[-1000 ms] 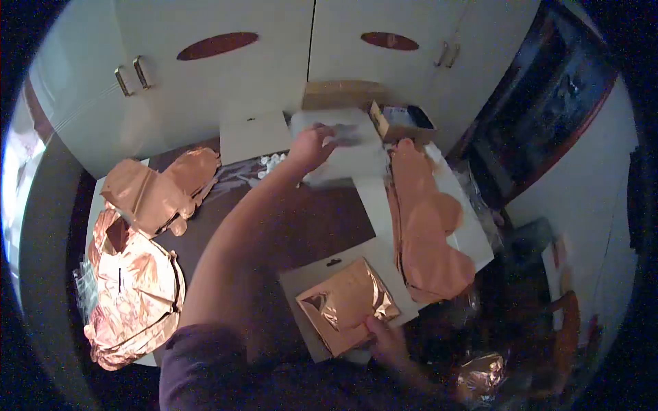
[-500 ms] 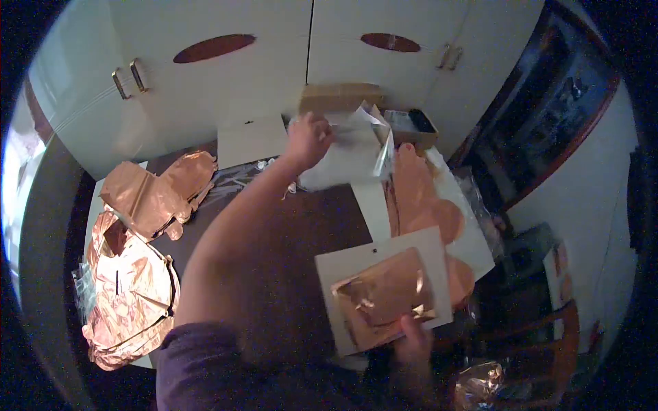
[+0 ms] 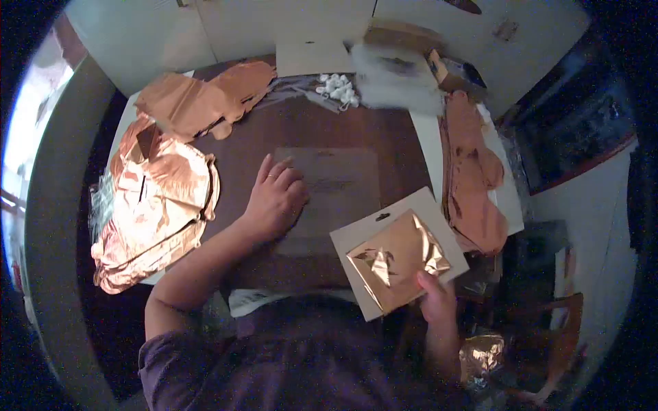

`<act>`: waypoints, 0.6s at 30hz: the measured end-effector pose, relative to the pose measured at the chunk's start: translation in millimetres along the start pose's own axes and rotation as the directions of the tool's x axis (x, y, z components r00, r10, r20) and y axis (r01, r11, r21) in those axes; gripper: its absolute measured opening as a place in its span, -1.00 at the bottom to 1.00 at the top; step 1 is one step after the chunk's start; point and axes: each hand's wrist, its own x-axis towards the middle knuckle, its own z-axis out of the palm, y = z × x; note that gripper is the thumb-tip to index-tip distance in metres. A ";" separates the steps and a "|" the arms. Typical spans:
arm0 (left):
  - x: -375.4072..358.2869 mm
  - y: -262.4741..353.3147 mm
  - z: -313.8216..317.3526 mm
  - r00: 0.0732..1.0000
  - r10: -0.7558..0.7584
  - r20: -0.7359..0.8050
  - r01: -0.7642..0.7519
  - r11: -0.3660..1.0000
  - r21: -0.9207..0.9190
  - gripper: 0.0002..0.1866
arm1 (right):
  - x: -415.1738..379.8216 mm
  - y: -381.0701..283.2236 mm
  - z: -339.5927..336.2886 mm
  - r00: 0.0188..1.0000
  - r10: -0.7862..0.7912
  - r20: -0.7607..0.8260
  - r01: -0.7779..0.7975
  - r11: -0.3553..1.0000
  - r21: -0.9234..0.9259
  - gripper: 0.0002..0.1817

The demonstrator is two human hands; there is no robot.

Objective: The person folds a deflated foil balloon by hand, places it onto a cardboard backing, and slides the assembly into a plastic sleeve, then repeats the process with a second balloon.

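My right hand (image 3: 439,299) grips the lower right edge of a pale card (image 3: 360,288), its thumb on top. On the card lies a folded rose-gold foil balloon (image 3: 404,257), shiny and creased. My left hand (image 3: 277,195) is over the middle of the table, palm down, with its fingers stretched and slightly apart. It touches or hovers at the left edge of a clear plastic bag (image 3: 339,192) lying flat on the dark tabletop. Faint print shows on this bag. The underside of the left fingers is hidden.
Flat rose-gold foil balloons lie at the left (image 3: 164,198), back left (image 3: 185,103) and right (image 3: 473,178). At the back are small white pieces (image 3: 338,89), a stack of clear bags (image 3: 397,75), a cardboard box (image 3: 404,34) and a small open box (image 3: 458,72). A chair (image 3: 569,322) stands at right.
My left hand has come back from the bag stack to the middle of the table, where a clear bag now lies. The held card has tilted. The view has moved downward.
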 end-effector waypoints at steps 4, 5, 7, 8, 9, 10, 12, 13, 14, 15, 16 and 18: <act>-16.7 21.9 -29.9 1.000 0.020 -0.015 -0.024 0.955 -0.296 -0.73 | -5.5 30.3 -4.0 0.999 0.005 0.035 0.004 0.974 -0.227 -0.67; -21.0 25.2 -33.1 0.999 0.049 0.018 -0.036 0.901 -0.433 -0.71 | -7.0 31.9 -6.1 0.999 0.000 0.035 0.008 0.974 -0.227 -0.66; -31.6 25.3 -30.8 0.990 0.078 0.115 -0.007 0.852 -0.524 -0.70 | -9.4 30.9 -4.1 0.999 -0.016 0.028 0.022 0.975 -0.222 -0.64; -35.4 25.3 -30.0 0.982 0.098 0.160 0.010 0.824 -0.566 -0.69 | -6.8 35.4 -8.3 0.999 -0.014 0.034 0.020 0.981 -0.195 -0.63; -37.4 27.1 -33.1 0.982 0.082 0.171 0.035 0.807 -0.589 -0.70 | -1.7 40.1 -13.2 0.999 -0.011 0.038 0.018 0.986 -0.167 -0.62; -38.2 29.0 -38.1 0.981 0.067 0.181 0.059 0.789 -0.611 -0.70 | 0.9 43.0 -15.8 0.999 -0.010 0.043 0.015 0.990 -0.139 -0.61; -41.4 29.4 -40.0 0.982 0.078 0.172 0.043 0.793 -0.608 -0.72 | -2.5 35.8 -14.7 0.999 0.009 0.039 -0.006 0.998 -0.060 -0.58; -44.5 25.8 -35.7 0.982 0.107 0.153 0.001 0.816 -0.578 -0.74 | -4.1 33.1 -13.3 0.999 0.017 0.039 -0.016 1.000 -0.019 -0.57; -46.9 23.6 -31.6 0.981 0.136 0.137 -0.040 0.837 -0.546 -0.75 | 2.0 40.4 -26.7 0.995 0.075 0.062 -0.071 0.995 -0.064 -0.53; -48.0 22.9 -27.7 0.982 0.109 0.154 -0.005 0.831 -0.556 -0.76 | -0.1 40.4 -23.9 0.998 0.034 0.052 -0.032 0.998 -0.049 -0.54; -48.8 21.8 -24.6 0.982 0.081 0.169 0.029 0.825 -0.564 -0.77 | -3.3 39.5 -17.2 0.999 -0.008 0.041 0.010 0.999 -0.034 -0.56; -51.0 21.9 -23.7 0.982 0.035 0.183 0.081 0.805 -0.587 -0.79 | -6.4 41.3 -11.9 0.996 -0.044 0.072 0.045 0.999 -0.016 -0.59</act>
